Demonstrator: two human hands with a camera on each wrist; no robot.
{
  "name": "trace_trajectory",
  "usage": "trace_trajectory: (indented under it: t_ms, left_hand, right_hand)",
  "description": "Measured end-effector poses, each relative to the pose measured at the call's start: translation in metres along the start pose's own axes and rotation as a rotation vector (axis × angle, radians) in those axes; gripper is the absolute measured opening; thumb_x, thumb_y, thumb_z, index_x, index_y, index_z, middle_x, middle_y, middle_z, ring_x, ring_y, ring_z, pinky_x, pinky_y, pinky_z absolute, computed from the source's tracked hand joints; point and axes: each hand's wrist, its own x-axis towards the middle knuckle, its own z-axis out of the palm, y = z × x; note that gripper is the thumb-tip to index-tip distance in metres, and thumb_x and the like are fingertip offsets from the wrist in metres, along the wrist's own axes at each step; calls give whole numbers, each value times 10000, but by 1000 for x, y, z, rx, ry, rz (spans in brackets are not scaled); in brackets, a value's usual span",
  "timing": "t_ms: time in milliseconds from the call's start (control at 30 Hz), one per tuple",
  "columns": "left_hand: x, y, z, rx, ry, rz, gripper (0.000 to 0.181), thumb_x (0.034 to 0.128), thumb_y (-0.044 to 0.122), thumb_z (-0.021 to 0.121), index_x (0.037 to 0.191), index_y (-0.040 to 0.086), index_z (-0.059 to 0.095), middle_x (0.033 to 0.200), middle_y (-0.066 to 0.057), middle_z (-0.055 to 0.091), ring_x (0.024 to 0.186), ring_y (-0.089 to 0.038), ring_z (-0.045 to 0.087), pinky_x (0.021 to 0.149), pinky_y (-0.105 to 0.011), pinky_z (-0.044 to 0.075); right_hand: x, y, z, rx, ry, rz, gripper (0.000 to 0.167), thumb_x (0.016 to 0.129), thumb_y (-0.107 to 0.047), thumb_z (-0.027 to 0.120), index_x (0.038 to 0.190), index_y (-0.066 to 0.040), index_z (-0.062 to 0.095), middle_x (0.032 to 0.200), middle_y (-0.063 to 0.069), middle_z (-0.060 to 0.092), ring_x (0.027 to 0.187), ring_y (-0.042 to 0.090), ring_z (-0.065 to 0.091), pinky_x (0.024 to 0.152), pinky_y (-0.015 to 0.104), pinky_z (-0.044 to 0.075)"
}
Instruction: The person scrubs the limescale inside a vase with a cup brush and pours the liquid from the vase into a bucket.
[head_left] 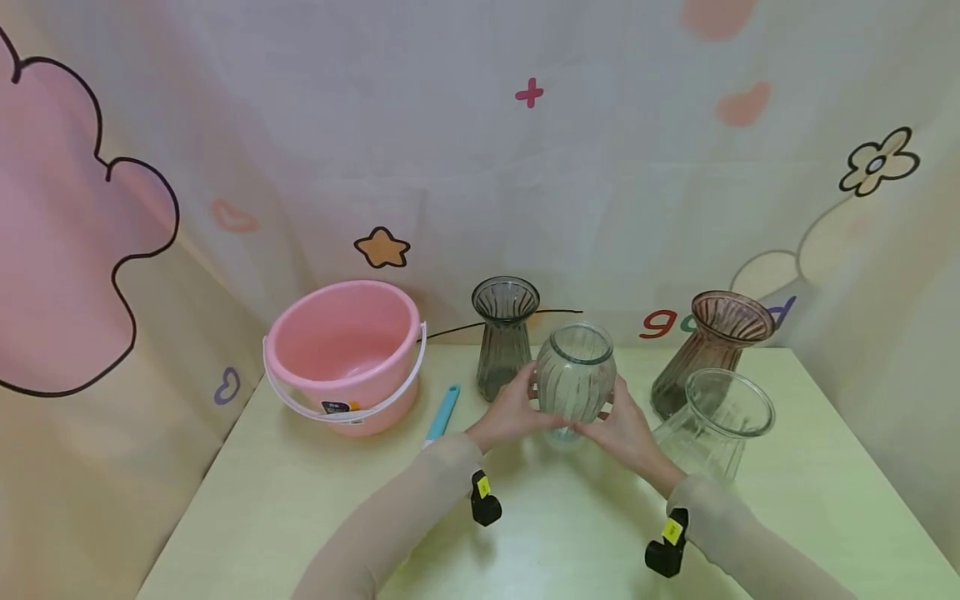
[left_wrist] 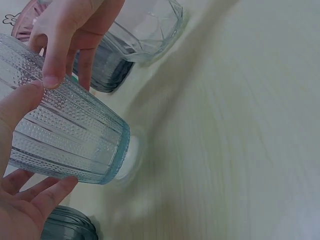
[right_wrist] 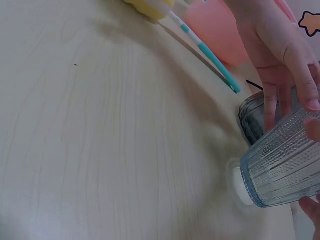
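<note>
Both hands grip a clear, ribbed glass vase (head_left: 576,379) from its two sides. My left hand (head_left: 517,412) is on its left, and my right hand (head_left: 624,425) is on its right. In the left wrist view the thumbs lie on the near side of the dotted glass (left_wrist: 70,130), with fingers spread round it. The right wrist view shows the vase's base (right_wrist: 252,182) low over the table; whether it touches is hard to tell. Behind the left hand stands a dark grey vase (head_left: 504,350). Right of the right hand are a brownish-pink vase (head_left: 701,358) and a clear wide-rimmed vase (head_left: 712,429).
A pink bucket (head_left: 352,367) with a white handle stands at the table's back left. Beside it lies a blue-and-white-handled brush (head_left: 444,412), with a yellow head (right_wrist: 152,6) in the right wrist view. A printed curtain (head_left: 480,183) hangs behind the pale table (head_left: 247,517).
</note>
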Motion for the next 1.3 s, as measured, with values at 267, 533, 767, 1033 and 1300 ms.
trace_trajectory:
  t_ms: [267,533,767,1033,1300]
  left_hand:
    - [18,-2,9,4,13,-21,910,703,255,790,1430,240,243,1384,-75,424,1189,-281,506,898,-370,474]
    - [32,-5,13,7,52,-13,893,703,257,792,1422,240,262,1376,-75,431,1190,-274,508,909,-345,468]
    - [49,-9,15,-23,40,-14,878,726,260,772,1425,221,243,1391,-97,402,1215,-295,479,923,-363,459]
    - [62,-14,16,-31,46,-35,906,720,270,777,1434,240,220,1407,-95,392,1239,-297,458,959,-387,431]
    - [42,-17,23,41,33,-118,885,737,290,757,1436,135,237,1400,-123,419,1235,-303,466,962,-380,431]
  right_hand:
    - [10,11,-4,-26,40,-23,914,722,-153,775,1421,-60,193,1374,211,272,1200,427,418,861,464,486]
    - [20,13,-3,-76,79,-29,949,737,-78,746,1440,-33,109,1332,269,249,1194,454,397,874,475,473]
    - [31,16,-6,-103,104,-24,943,745,-76,737,1445,-54,106,1340,283,266,1167,477,420,847,500,481]
    - [42,21,-8,-151,104,-33,898,754,-126,740,1431,-71,154,1346,253,309,1163,443,442,864,510,471]
    - [22,25,-5,-241,139,-28,902,785,-103,690,1446,13,86,1309,325,334,1172,452,422,936,520,412]
